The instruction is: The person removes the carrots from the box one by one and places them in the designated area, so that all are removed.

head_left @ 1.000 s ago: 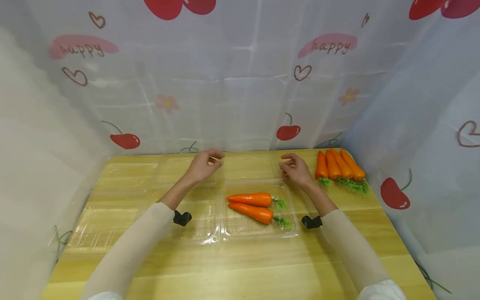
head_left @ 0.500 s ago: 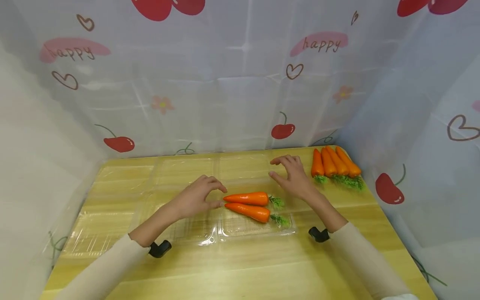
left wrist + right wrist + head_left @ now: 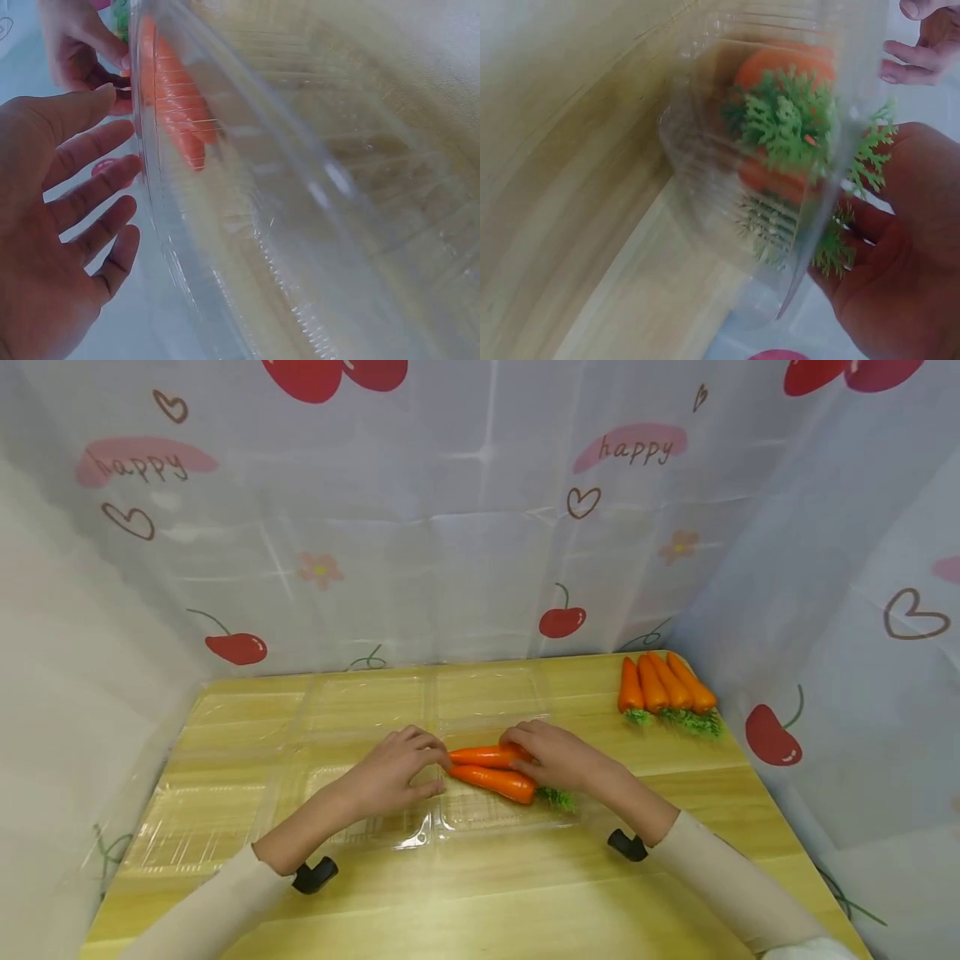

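Two orange carrots with green tops lie in a clear plastic container. The far carrot (image 3: 472, 757) is partly hidden by my right hand (image 3: 558, 758), whose fingers and thumb are at either side of its thick end. The near carrot (image 3: 495, 783) lies just below it, its leafy top (image 3: 787, 112) showing through the plastic wall (image 3: 697, 97) in the right wrist view. My left hand (image 3: 390, 774) is by the carrots' pointed ends, fingers spread and lightly bent. In the left wrist view its fingertips (image 3: 127, 169) are right at the container's rim, with nothing held.
Several more carrots (image 3: 663, 685) lie side by side at the back right of the wooden table (image 3: 465, 902). Further clear containers and lids, such as an open one (image 3: 202, 814), extend left and back. A printed curtain (image 3: 420, 510) closes off the back and sides.
Both hands have come from the back toward the carrots. The left hand went down and left to their tips, while the right reached in from the right onto the far carrot.
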`<state>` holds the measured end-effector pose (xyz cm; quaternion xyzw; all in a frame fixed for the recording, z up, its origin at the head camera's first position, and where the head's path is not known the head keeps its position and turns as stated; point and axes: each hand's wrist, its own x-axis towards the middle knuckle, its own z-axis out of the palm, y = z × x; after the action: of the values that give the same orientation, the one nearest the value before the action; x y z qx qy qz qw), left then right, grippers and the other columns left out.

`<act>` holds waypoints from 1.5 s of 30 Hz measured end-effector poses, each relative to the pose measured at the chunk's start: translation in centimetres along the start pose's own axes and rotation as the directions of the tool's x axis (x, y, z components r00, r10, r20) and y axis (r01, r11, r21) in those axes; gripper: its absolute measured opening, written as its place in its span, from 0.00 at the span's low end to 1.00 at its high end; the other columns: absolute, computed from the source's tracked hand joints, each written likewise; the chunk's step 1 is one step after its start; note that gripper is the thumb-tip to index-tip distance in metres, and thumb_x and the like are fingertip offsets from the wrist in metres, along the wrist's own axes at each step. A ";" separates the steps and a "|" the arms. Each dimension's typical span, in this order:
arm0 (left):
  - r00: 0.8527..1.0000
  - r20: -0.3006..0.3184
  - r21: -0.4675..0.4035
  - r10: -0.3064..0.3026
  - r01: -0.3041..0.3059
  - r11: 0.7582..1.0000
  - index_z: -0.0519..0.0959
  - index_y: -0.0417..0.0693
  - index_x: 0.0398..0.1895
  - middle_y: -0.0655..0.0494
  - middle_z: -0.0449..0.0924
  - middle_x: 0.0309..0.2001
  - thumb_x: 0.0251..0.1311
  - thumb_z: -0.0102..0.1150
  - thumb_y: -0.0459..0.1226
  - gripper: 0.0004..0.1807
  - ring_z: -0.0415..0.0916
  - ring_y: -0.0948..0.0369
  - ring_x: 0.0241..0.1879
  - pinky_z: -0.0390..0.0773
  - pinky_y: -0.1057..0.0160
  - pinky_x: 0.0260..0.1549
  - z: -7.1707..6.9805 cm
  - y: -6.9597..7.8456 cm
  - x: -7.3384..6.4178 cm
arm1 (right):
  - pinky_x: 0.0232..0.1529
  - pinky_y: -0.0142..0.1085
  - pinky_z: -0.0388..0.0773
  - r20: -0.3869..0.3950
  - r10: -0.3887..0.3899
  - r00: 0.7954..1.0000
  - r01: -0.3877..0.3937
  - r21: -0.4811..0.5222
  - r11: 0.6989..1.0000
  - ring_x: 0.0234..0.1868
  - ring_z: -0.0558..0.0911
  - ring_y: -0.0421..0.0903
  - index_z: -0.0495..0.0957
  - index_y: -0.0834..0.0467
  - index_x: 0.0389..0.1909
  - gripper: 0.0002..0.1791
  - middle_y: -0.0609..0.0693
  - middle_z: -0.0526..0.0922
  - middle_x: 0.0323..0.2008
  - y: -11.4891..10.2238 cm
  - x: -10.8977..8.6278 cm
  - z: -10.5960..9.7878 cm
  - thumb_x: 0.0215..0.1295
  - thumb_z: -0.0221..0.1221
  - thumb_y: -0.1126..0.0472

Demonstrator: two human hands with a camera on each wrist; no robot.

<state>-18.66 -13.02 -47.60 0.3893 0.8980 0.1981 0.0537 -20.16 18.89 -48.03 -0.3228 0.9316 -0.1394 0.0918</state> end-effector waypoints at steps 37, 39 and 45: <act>1.000 -0.008 0.022 0.003 -0.003 1.000 0.87 0.57 0.49 0.59 0.84 0.56 0.72 0.70 0.46 0.09 0.75 0.54 0.62 0.73 0.43 0.67 0.6 0.5 0.0 | 0.42 0.36 0.85 -0.314 0.163 0.935 -0.070 0.286 0.956 0.44 0.81 0.38 0.81 0.44 0.59 0.23 0.39 0.83 0.49 1.0 -6.0 -0.8 0.63 0.74 0.54; 1.000 -0.008 0.016 -0.003 0.003 1.000 0.87 0.57 0.49 0.60 0.84 0.56 0.72 0.70 0.46 0.09 0.75 0.54 0.62 0.74 0.43 0.67 0.6 0.4 0.0 | 0.44 0.37 0.87 -0.349 0.185 0.919 -0.073 0.311 0.948 0.44 0.82 0.38 0.81 0.44 0.59 0.24 0.40 0.84 0.49 1.5 -6.9 -0.9 0.63 0.75 0.55; 1.000 0.003 0.000 -0.008 0.008 1.000 0.87 0.56 0.51 0.59 0.84 0.57 0.72 0.70 0.46 0.10 0.74 0.54 0.63 0.73 0.41 0.69 0.6 0.3 0.0 | 0.48 0.37 0.88 -0.448 0.261 0.855 -0.101 0.350 0.931 0.42 0.83 0.39 0.81 0.47 0.59 0.24 0.43 0.85 0.48 3.2 -10.2 -0.6 0.62 0.75 0.60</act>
<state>-18.29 -12.64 -48.03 0.3858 0.8995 0.1971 0.0557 -14.25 27.81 -47.71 -0.1684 0.9167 -0.3529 -0.0825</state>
